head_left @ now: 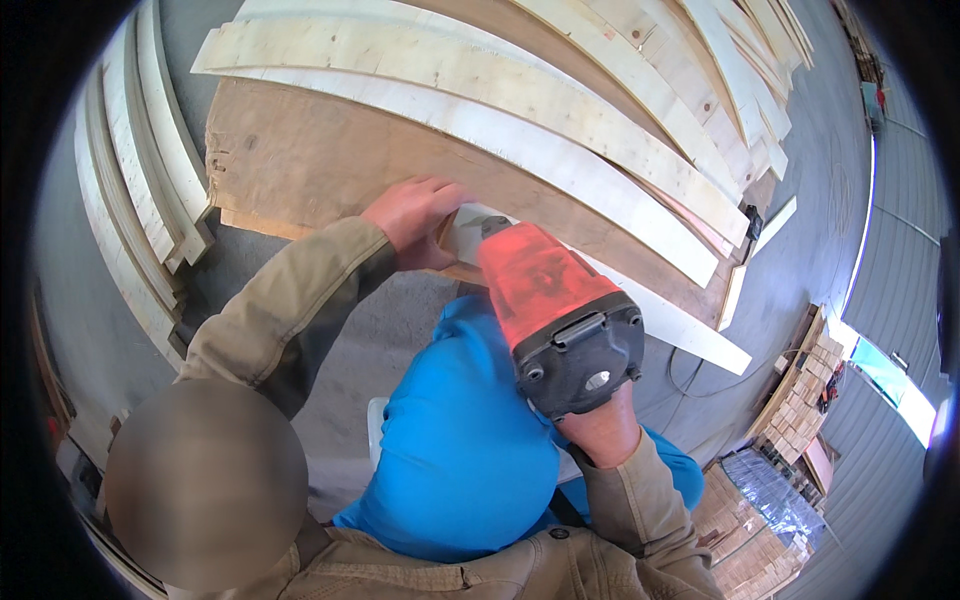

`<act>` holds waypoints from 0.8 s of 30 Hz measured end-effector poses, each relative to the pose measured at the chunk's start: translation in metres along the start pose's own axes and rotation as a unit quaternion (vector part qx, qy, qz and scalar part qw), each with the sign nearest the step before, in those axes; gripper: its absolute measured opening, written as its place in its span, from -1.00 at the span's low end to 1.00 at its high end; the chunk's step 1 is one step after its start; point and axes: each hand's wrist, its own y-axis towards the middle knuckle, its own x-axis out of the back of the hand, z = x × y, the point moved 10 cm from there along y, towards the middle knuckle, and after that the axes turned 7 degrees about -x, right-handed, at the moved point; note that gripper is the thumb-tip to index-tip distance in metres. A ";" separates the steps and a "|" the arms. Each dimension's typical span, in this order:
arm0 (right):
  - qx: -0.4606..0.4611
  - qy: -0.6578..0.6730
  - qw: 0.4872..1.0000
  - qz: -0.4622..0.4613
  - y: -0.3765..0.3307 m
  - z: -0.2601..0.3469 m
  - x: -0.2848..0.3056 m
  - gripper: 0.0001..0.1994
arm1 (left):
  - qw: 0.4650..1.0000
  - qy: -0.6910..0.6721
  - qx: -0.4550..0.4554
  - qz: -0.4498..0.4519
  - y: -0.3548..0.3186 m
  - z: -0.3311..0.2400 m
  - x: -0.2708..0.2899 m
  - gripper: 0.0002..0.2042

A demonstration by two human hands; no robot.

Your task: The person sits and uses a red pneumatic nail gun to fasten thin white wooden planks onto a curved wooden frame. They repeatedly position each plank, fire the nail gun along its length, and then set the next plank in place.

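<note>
My right hand is wrapped round a red and black nail gun; the tool's body hides most of the grip and the fingers. The nose of the gun rests at or just over the near end of a pale wooden strip. Beside that nose, my left hand curls its fingers and thumb round the end of the strip. Under the strip lies a brown plywood sheet, its near edge close to my left wrist. Whether the nose touches the wood is hard to tell.
Long pale boards lie across the plywood beyond my hands. More strips are stacked on the floor at the left. Stacked wooden blocks stand at the lower right, and a thin hose or cable curves over the floor. My blue-clad leg is below.
</note>
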 end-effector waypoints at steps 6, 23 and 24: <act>0.034 -0.067 0.997 0.007 0.002 0.010 0.000 -0.64 | 1.000 -0.005 -0.018 -0.006 0.001 -0.003 0.001 -0.32; 0.005 -0.107 0.994 -0.029 -0.010 -0.007 0.006 -0.63 | 0.999 -0.023 -0.039 -0.030 0.001 -0.007 0.005 -0.34; 0.004 -0.109 0.994 -0.024 -0.009 -0.006 0.005 -0.63 | 0.999 -0.024 -0.037 -0.031 0.000 -0.006 0.005 -0.34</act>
